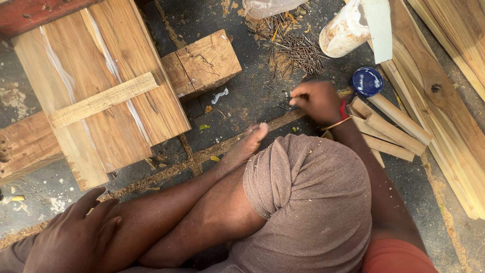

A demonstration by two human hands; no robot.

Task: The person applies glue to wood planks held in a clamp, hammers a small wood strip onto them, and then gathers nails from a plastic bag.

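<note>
Rough-sawn, pale-streaked wooden panel (101, 96) lies on the gritty dark floor (252, 101). The right hand (317, 101) pinches fingertips together at the floor, just below a tangled heap of thin rusty nails (298, 50); whether it holds one is unclear. The left hand (70, 235) rests loose, fingers spread, on the shin

A single head-worn view is given, aimed steeply down from close above at the dark floor (252, 101); the folded knee (303, 197) is seen low at six o'clock, a wooden panel (101, 96) at ten o'clock, long planks (444, 101) at three o'clock
</note>
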